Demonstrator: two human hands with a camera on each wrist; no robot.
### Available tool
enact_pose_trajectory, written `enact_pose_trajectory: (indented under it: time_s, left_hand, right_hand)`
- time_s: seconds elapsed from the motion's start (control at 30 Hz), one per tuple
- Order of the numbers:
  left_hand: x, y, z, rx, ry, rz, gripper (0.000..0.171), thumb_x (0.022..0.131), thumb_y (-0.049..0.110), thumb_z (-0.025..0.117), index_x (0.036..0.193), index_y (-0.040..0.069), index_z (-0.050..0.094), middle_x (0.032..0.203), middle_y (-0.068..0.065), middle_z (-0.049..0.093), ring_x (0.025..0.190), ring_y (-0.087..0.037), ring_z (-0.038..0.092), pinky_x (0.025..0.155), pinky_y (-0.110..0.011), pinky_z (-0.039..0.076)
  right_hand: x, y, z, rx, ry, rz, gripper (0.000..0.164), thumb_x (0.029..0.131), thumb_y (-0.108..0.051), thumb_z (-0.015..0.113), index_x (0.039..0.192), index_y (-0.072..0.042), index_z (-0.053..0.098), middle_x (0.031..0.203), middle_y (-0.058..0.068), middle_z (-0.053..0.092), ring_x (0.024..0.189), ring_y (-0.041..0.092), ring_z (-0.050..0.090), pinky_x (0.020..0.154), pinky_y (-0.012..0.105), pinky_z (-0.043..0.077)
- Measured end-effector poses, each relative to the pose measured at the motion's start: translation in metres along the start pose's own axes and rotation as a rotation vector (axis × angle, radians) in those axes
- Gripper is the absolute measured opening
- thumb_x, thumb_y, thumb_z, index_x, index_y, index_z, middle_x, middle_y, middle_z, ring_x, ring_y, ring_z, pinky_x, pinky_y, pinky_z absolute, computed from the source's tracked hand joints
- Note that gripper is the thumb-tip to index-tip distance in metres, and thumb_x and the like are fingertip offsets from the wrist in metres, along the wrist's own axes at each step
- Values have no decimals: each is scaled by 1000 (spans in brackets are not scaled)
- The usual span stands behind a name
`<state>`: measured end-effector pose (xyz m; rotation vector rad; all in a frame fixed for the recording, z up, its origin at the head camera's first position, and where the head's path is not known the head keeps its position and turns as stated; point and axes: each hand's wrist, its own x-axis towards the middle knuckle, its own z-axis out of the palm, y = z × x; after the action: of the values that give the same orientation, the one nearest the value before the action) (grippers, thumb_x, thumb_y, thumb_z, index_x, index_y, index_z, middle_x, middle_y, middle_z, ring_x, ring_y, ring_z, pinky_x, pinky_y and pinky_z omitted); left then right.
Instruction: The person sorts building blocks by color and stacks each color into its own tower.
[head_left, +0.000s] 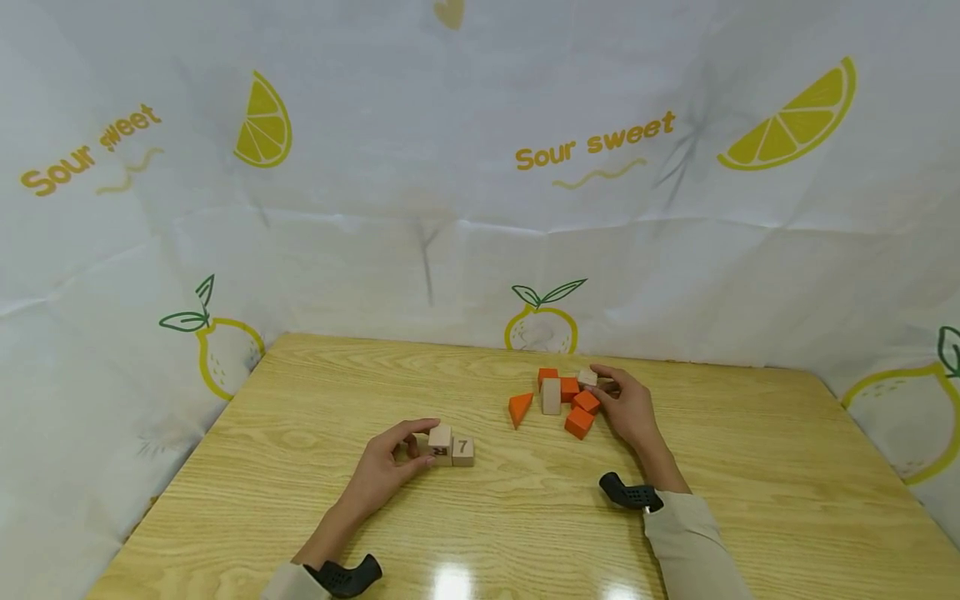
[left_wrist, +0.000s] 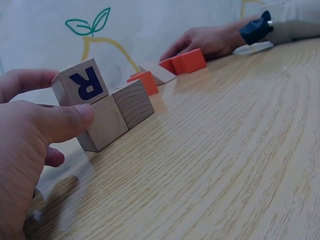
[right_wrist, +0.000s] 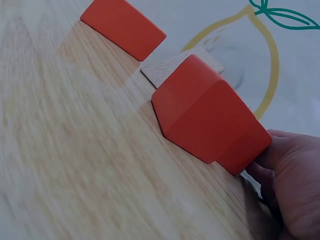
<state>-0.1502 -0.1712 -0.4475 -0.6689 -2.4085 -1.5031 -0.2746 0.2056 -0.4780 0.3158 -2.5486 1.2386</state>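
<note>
My left hand (head_left: 381,468) pinches a wooden letter block (left_wrist: 89,82) marked with a dark R, thumb on the near side and a finger on the far side. It sits on another wooden block (left_wrist: 106,122), next to a wooden cube (head_left: 462,451) showing a 7. Farther back, my right hand (head_left: 627,408) holds a small wooden cube (head_left: 587,378) between thumb and index finger. Close to that thumb lie orange blocks (right_wrist: 200,112), which hide the small cube in the right wrist view.
An orange triangular block (head_left: 519,409) lies left of the group. A pale wooden block (head_left: 551,397) and more orange blocks (head_left: 569,389) are beside it. The wood-grain table (head_left: 315,400) ends at a white lemon-print sheet (head_left: 375,275) behind.
</note>
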Motion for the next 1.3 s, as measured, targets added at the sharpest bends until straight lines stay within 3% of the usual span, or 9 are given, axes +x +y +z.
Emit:
enact_pose_trajectory:
  time_s: [0.6, 0.9, 1.13, 1.3]
  left_hand:
    - [-3, -4, 2, -12, -10, 15, 47, 82, -4, 71, 127, 3, 59, 107, -7, 62, 75, -22, 54, 59, -29, 43]
    - [-1, -1, 2, -9, 3, 28, 47, 81, -6, 71, 126, 2, 60, 107, -10, 62, 75, -24, 54, 59, -29, 43]
    - [0, -1, 1, 0, 7, 23, 47, 81, -6, 72, 126, 1, 60, 106, -10, 63, 75, -25, 55, 59, -28, 43]
    - [0, -3, 1, -2, 7, 24, 47, 81, -5, 72, 126, 1, 60, 107, -10, 62, 75, -24, 54, 59, -29, 44]
  right_hand:
    - [-9, -5, -5, 80, 37, 81, 45, 93, -29, 65, 130, -5, 58, 108, 17, 59, 98, 32, 60, 80, 47, 50]
    - [-9, -13, -10, 155, 69, 189, 51, 89, -44, 66, 132, -19, 58, 113, 7, 56, 94, 23, 56, 67, 30, 49]
    - [-9, -29, -20, 158, 71, 87, 45, 92, -34, 65, 130, -11, 59, 119, 8, 56, 100, 19, 53, 72, 19, 45]
    - [-10, -52, -24, 190, 54, 17, 41, 93, -23, 65, 129, -5, 59, 114, 14, 55, 96, 24, 55, 73, 16, 45]
